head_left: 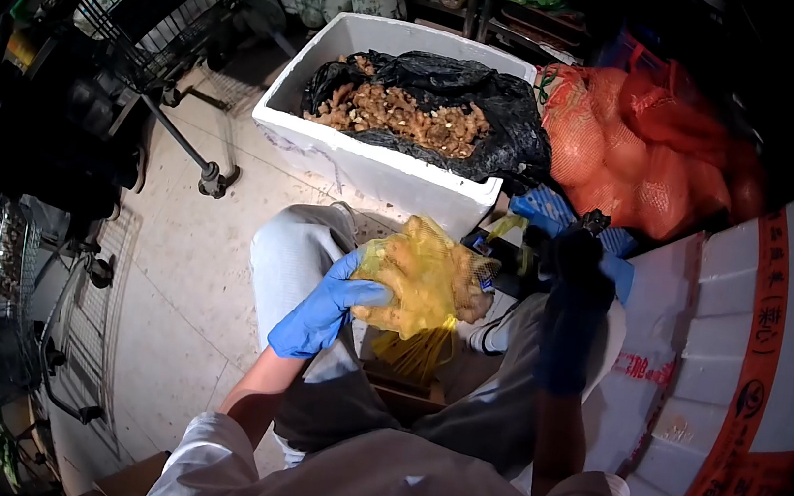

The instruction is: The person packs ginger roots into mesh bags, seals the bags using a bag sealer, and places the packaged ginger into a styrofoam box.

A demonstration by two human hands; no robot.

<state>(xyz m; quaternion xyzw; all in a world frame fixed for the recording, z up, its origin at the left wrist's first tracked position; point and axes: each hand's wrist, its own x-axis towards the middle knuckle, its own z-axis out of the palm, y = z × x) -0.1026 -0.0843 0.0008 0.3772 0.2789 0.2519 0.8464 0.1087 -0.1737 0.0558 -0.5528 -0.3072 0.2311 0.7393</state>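
My left hand point(329, 304), in a blue glove, is closed on the side of a yellow mesh bag point(409, 274) filled with lumpy ginger. The bag hangs between my knees, above a bundle of yellow mesh strands point(419, 352). My right hand point(575, 270) is raised over my right knee in deep shadow. A small dark lump point(597, 221) shows at its fingertips, too dark to name. In front of me stands a white foam box point(367, 165) lined with a black plastic bag point(516, 129), with loose ginger point(403, 118) lying in it.
Red mesh sacks point(627, 147), bulging with contents, lean to the right of the foam box. White foam boxes with red printed tape point(762, 342) stand close on my right. Wire carts point(162, 26) on wheels are at the left, on the tiled floor point(182, 261).
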